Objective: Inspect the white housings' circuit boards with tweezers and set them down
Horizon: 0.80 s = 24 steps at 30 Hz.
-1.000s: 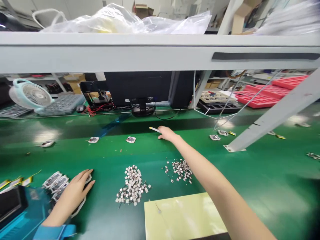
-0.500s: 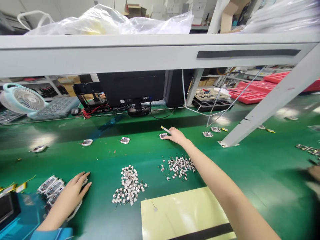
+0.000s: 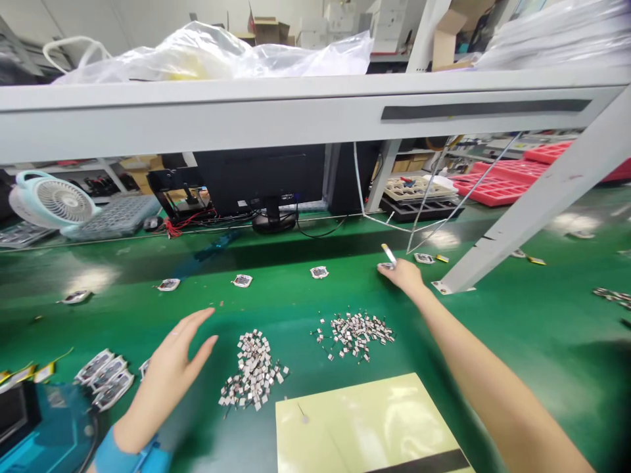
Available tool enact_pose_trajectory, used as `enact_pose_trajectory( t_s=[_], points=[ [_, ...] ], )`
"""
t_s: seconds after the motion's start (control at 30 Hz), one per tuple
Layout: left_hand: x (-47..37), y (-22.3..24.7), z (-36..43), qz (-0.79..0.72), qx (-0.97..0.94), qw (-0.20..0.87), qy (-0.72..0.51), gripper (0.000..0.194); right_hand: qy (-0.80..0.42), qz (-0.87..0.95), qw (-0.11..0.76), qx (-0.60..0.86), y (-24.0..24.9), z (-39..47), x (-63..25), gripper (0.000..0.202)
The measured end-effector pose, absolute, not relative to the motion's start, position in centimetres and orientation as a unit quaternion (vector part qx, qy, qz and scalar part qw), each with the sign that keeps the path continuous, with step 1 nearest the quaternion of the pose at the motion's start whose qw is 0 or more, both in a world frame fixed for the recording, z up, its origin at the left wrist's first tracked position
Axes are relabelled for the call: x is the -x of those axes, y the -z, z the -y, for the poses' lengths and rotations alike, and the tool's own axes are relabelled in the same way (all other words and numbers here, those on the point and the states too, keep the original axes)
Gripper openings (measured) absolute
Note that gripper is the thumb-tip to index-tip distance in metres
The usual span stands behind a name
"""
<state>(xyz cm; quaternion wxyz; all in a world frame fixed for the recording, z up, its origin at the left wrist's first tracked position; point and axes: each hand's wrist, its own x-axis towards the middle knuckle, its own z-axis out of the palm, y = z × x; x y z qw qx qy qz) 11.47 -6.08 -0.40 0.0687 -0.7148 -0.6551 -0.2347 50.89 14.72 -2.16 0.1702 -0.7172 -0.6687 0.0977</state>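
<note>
— Nearest you, what's my left hand (image 3: 180, 355) doing?
— Hovering, fingers spread, holding nothing, beside the stacked packets (image 3: 106, 378).
— Farther out?
— Your right hand (image 3: 405, 274) grips a white pen (image 3: 388, 253), touching a packet (image 3: 386, 266); pinching it likely comes next.

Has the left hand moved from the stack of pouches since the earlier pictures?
Yes. The left hand lifted off the stacked pouches, now open, rightward toward the small-parts pile.

left hand (image 3: 175, 358): raised, fingers spread, palm inward | right hand (image 3: 405, 274): arm stretched forward, fingers curled, low
</note>
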Motion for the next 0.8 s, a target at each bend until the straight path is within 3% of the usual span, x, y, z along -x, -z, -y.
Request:
enact_pose_trajectory(
  t_s=[0.13,0.23,0.3,0.47,0.6,0.7,0.8],
  points=[
    [-18.4,-1.9,5.0,0.588,0.754,-0.01,0.292,0.043,-0.192,0.748,0.215,0.598,-0.1,-8.9,-43.7,0.028],
    [-22.4,-2.2,4.1,0.536,0.774,-0.031,0.336,0.052,-0.232,0.788,0.282,0.496,-2.1,-3.4,-39.7,0.022],
    [-24.0,-1.9,3.6,0.509,0.777,-0.016,0.371,0.047,-0.24,0.796,0.319,0.455,-3.0,-0.9,-38.6,0.018],
    [-25.1,-1.7,3.5,0.484,0.755,0.026,0.443,0.037,-0.256,0.757,0.387,0.46,-3.9,0.8,-38.5,0.017],
    [-25.0,-2.0,4.1,0.466,0.755,0.021,0.461,0.033,-0.243,0.761,0.383,0.464,-4.2,1.0,-39.1,0.027],
    [-24.9,-2.6,4.7,0.461,0.732,-0.081,0.494,0.037,-0.279,0.765,0.385,0.435,-4.8,1.1,-40.4,0.026],
    [-24.9,-3.9,5.4,0.467,0.669,-0.229,0.531,0.052,-0.405,0.715,0.435,0.369,-5.8,1.2,-42.2,0.035]
  ],
)
